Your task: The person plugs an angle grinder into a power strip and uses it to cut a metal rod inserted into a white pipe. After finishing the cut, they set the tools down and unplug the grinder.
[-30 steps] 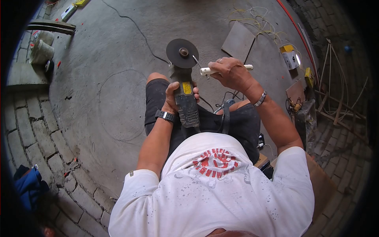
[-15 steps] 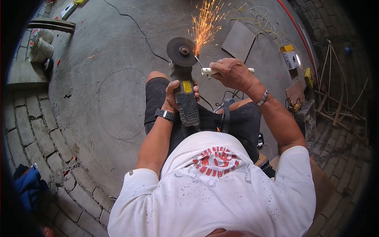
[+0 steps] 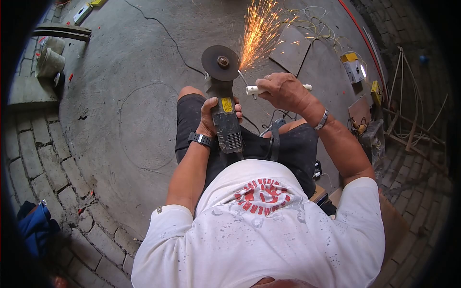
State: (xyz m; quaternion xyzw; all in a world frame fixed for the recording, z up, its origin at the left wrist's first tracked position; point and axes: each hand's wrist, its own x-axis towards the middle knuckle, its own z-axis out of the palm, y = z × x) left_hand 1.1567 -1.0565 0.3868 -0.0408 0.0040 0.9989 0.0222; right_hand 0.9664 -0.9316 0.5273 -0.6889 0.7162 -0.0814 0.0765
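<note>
My left hand [image 3: 207, 117] is wrapped around the dark body of an angle grinder [image 3: 227, 126], which points away from me above my lap. Its cutting disc [image 3: 213, 56] sits at the far end, facing up. To the right, my right hand [image 3: 284, 91] grips a short white plastic tube [image 3: 252, 90] whose two ends show on either side of the fist. A thin metal rod [image 3: 243, 78] crosses the tube's left end, its tip against the disc's right edge. Orange sparks [image 3: 259, 36] fan out forward and right from that contact.
A black cord [image 3: 171, 40] runs over the concrete floor. A flat grey board [image 3: 290, 50], tangled pale wires and a yellow-white box [image 3: 353, 68] lie ahead right. A bucket [image 3: 50, 62] stands at left. Wooden sticks [image 3: 412, 127] lean at right; blue cloth [image 3: 36, 228] lies lower left.
The spark plume has widened and leans more to the right. My right hand, tube and rod have shifted slightly right and down. The grinder stays nearly in place.
</note>
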